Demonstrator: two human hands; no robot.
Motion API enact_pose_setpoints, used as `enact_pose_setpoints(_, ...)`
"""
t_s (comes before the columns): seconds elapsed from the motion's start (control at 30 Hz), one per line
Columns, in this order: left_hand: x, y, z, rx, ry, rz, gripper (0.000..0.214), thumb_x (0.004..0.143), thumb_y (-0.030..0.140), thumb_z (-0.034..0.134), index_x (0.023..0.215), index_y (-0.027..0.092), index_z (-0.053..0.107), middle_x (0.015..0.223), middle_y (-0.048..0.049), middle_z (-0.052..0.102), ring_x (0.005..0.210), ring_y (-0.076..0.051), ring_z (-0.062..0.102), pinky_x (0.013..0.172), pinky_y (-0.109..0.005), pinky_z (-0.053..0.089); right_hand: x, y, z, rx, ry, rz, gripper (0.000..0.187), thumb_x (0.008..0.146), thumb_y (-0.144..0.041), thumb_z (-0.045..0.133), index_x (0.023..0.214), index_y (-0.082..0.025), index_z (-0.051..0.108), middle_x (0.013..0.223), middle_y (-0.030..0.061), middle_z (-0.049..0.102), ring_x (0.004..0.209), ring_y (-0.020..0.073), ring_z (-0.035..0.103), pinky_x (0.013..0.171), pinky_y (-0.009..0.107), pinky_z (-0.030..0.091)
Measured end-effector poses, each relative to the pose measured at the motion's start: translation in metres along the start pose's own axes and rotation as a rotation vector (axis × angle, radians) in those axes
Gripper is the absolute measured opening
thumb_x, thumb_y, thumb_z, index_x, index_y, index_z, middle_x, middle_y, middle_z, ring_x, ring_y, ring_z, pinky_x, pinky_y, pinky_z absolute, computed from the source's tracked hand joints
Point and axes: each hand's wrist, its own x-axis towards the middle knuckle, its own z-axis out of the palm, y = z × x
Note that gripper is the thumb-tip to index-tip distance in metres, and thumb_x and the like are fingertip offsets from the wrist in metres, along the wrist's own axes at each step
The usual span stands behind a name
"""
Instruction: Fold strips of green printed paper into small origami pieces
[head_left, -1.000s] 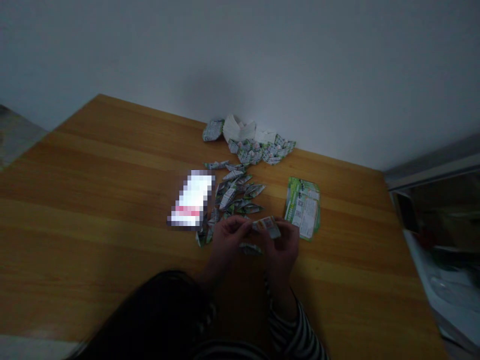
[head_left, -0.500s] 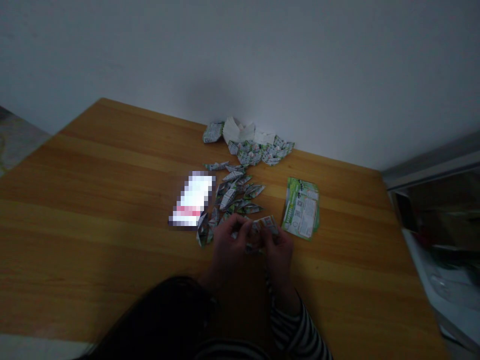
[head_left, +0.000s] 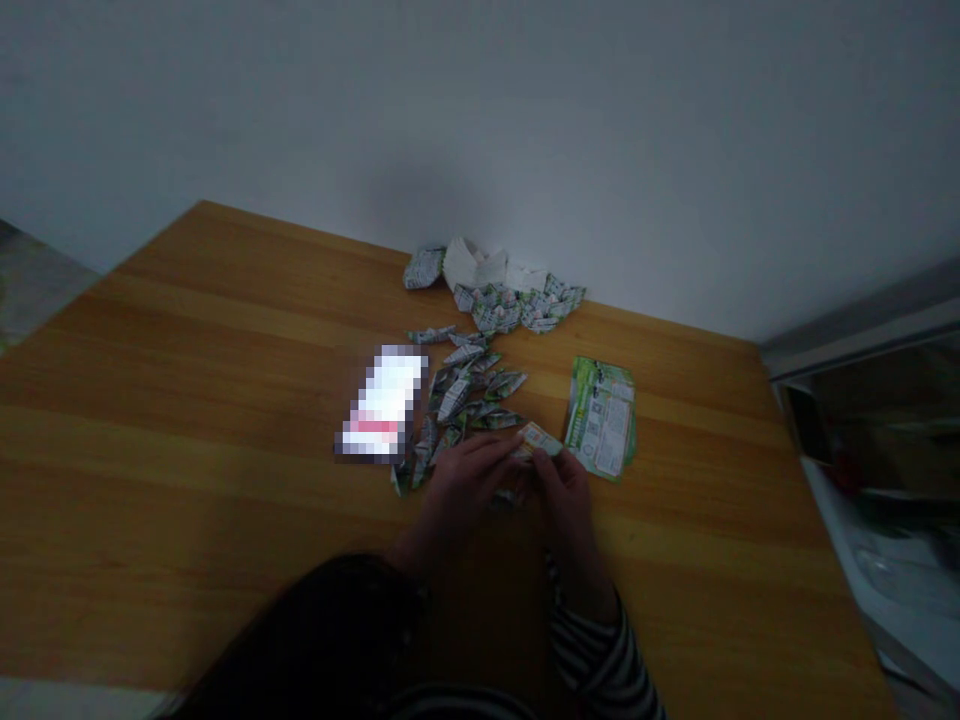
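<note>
Between my two hands is a small folded piece of printed paper (head_left: 538, 438). My left hand (head_left: 469, 475) is closed on its left side, fingers pointing right across it. My right hand (head_left: 564, 482) pinches its near right part, thumb on top. The fingers hide much of the paper, so its full shape cannot be made out. Just beyond my left hand lie several folded paper boat-like pieces (head_left: 454, 397) with pointed ends. To the right of my right hand rests a stack of green and white printed leaflets (head_left: 600, 418).
A lit phone (head_left: 384, 400), its screen blurred out, lies left of the folded pieces. Farther back, near the wall, are joined folded papers (head_left: 499, 305), white fanned paper (head_left: 476, 264) and a small paper bundle (head_left: 424, 268). The wooden table (head_left: 187, 400) meets a pale wall.
My left hand has turned, its fingers now stretching farther right over the paper. The paper has tilted and shifted slightly right, with my right hand still pinching it.
</note>
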Motion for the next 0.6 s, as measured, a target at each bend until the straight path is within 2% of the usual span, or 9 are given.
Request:
enact_pose_setpoints(0.07,-0.0005,0.0002,0.0006,0.001,-0.005,-0.006,0.029,0.084,0.021,0.062,0.111,0.023,0.072,0.097,-0.0079,0.074,0.085,-0.019,0.069,0.078,-0.028,0.054,0.0,-0.0019,-0.0009,-0.048,0.041,-0.064,0.028,0.079,-0.046,0.067,0.078,-0.019,0.062,0.055,-0.0028,0.062,0.043,0.012,0.054,0.042,0.023,0.046)
enact_pose_setpoints(0.17,-0.0004,0.0021,0.0014,-0.041,0.018,-0.02,0.025,0.083,0.023,0.065,0.107,0.024,0.074,0.095,-0.0074,0.075,0.085,-0.019,0.07,0.077,-0.027,0.055,-0.0019,-0.0064,-0.0001,-0.11,0.038,-0.121,0.026,0.08,-0.043,0.066,0.073,-0.019,0.06,0.053,-0.0032,0.06,0.044,0.0116,0.053,0.042,0.023,0.046)
enact_pose_setpoints(0.3,0.0005,0.0039,0.0008,-0.102,0.056,-0.039,0.027,0.08,0.022,0.069,0.106,0.026,0.074,0.098,-0.007,0.076,0.088,-0.021,0.071,0.08,-0.028,0.055,-0.0043,-0.0077,0.001,-0.107,0.035,-0.114,0.028,0.081,-0.042,0.065,0.069,-0.019,0.058,0.047,-0.0052,0.056,0.039,0.0107,0.05,0.039,0.022,0.041)
enact_pose_setpoints(0.43,0.0,0.0039,0.0007,-0.107,-0.005,-0.031,0.028,0.083,0.022,0.066,0.109,0.026,0.073,0.103,-0.0071,0.075,0.092,-0.02,0.071,0.083,-0.028,0.054,-0.0041,-0.0037,0.0005,-0.097,0.072,-0.117,0.024,0.081,-0.041,0.065,0.075,-0.019,0.061,0.052,-0.0047,0.058,0.042,0.0112,0.051,0.042,0.023,0.042)
enact_pose_setpoints(0.53,0.0002,0.0055,0.0015,-0.173,-0.007,-0.091,0.023,0.081,0.024,0.069,0.103,0.024,0.076,0.099,-0.0069,0.076,0.089,-0.021,0.071,0.081,-0.028,0.054,-0.0037,-0.0045,-0.0019,-0.117,0.11,-0.163,0.022,0.082,-0.041,0.065,0.077,-0.019,0.062,0.058,-0.0035,0.061,0.049,0.0118,0.053,0.047,0.023,0.044)
enact_pose_setpoints(0.6,0.0017,0.0067,0.0011,-0.263,0.036,-0.191,0.025,0.08,0.025,0.069,0.104,0.023,0.075,0.098,-0.0065,0.076,0.087,-0.02,0.071,0.079,-0.028,0.055,-0.0035,-0.0074,-0.0055,-0.139,0.043,-0.155,0.023,0.083,-0.04,0.064,0.077,-0.019,0.063,0.058,-0.0034,0.061,0.049,0.0119,0.053,0.047,0.023,0.044)
